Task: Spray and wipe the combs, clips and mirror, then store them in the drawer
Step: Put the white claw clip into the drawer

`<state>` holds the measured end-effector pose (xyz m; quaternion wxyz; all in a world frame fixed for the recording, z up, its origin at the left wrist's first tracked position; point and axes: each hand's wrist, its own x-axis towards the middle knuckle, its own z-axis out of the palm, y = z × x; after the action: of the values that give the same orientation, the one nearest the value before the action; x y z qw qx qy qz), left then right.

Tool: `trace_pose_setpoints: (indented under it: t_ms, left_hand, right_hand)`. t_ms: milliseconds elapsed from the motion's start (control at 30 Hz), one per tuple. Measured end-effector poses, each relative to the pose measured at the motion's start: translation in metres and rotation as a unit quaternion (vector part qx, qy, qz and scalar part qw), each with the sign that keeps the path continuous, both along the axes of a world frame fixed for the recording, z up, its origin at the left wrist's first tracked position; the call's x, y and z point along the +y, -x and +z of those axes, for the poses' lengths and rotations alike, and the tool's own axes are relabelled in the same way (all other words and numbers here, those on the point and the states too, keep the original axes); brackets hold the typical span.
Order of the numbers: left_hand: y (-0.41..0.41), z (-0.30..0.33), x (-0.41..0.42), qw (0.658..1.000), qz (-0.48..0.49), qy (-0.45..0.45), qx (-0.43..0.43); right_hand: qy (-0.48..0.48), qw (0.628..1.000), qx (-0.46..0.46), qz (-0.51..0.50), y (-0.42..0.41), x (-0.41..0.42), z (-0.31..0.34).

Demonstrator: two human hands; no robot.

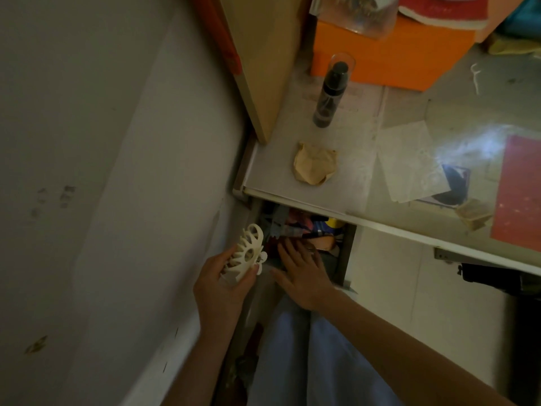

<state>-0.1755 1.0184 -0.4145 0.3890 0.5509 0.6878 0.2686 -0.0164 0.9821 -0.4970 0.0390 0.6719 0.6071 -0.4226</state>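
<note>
My left hand point(220, 281) grips a cream claw hair clip point(248, 253) just left of the open drawer point(345, 256) under the desk. My right hand point(301, 272) reaches into the drawer with fingers spread flat on the cluttered contents, holding nothing. On the desk above stand a dark spray bottle point(329, 96) with a clear cap and a crumpled tan cloth point(314, 164). No comb or mirror is plainly visible.
A grey wall point(117, 171) runs close on the left. A wooden panel point(263, 54) and an orange box point(389, 54) stand at the back of the glass-topped desk point(366, 159), with papers point(409, 165) under the glass. My legs in light blue fill the space below the drawer.
</note>
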Motion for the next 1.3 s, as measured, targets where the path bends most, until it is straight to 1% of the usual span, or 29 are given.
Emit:
trace_pose_setpoints:
  t_ms: [167,233,333,367,433,500,533,600,633,700,767,800,967,1033,1200,1300]
  left_hand:
    - [0.000,-0.002,0.001,1.000,0.002,-0.011,-0.001]
    - [0.001,-0.003,0.000,1.000,-0.002,-0.016,0.001]
    - [0.003,-0.003,0.000,1.000,-0.005,-0.020,0.003]
    - [0.003,-0.003,0.000,1.000,-0.006,-0.019,0.003]
    - [0.003,-0.003,0.000,1.000,-0.006,-0.018,0.002]
    - [0.003,-0.002,0.000,1.000,-0.009,-0.019,0.001]
    - [0.003,-0.001,0.001,1.000,-0.012,-0.020,-0.002]
    - [0.002,0.001,0.002,1.000,-0.020,-0.020,-0.011]
    - [0.001,0.003,0.002,0.999,-0.025,-0.019,-0.015]
    - [-0.003,0.005,0.003,0.999,-0.039,-0.017,-0.020]
    - [-0.007,0.008,0.004,0.998,-0.062,-0.022,-0.016]
    - [-0.010,0.010,0.005,0.997,-0.075,-0.025,-0.017]
    - [-0.025,0.016,0.006,0.984,-0.166,-0.044,-0.046]
    - [-0.027,0.015,0.006,0.980,-0.189,-0.033,-0.050]
    - [-0.028,0.012,0.009,0.966,-0.253,0.002,-0.050]
    - [-0.026,0.008,0.011,0.970,-0.230,0.053,-0.060]
  right_hand:
    - [0.003,1.000,0.012,0.012,0.009,0.024,-0.008]
    - [0.003,1.000,-0.003,0.021,0.013,0.032,-0.007]
    - [0.022,1.000,-0.012,-0.014,0.014,0.039,-0.007]
    - [0.032,0.999,-0.003,-0.031,0.012,0.041,-0.008]
    - [0.042,0.999,0.015,-0.026,0.007,0.041,-0.010]
    - [0.015,0.998,0.041,-0.035,0.001,0.037,-0.007]
    - [-0.007,0.996,0.067,-0.064,-0.003,0.034,-0.002]
    - [-0.035,0.976,0.145,-0.156,-0.012,0.029,0.015]
    - [-0.034,0.959,0.193,-0.206,-0.017,0.026,0.025]
    - [-0.006,0.908,0.294,-0.299,-0.028,0.021,0.044]
    - [0.018,0.858,0.359,-0.366,-0.034,0.018,0.057]
    - [0.026,0.843,0.379,-0.381,-0.035,0.019,0.062]
    - [0.041,0.792,0.440,-0.421,-0.034,0.024,0.078]
    - [0.051,0.769,0.454,-0.447,-0.037,0.025,0.080]
    - [0.055,0.749,0.471,-0.464,-0.051,0.015,0.084]
    - [0.028,0.727,0.478,-0.491,-0.053,0.003,0.076]
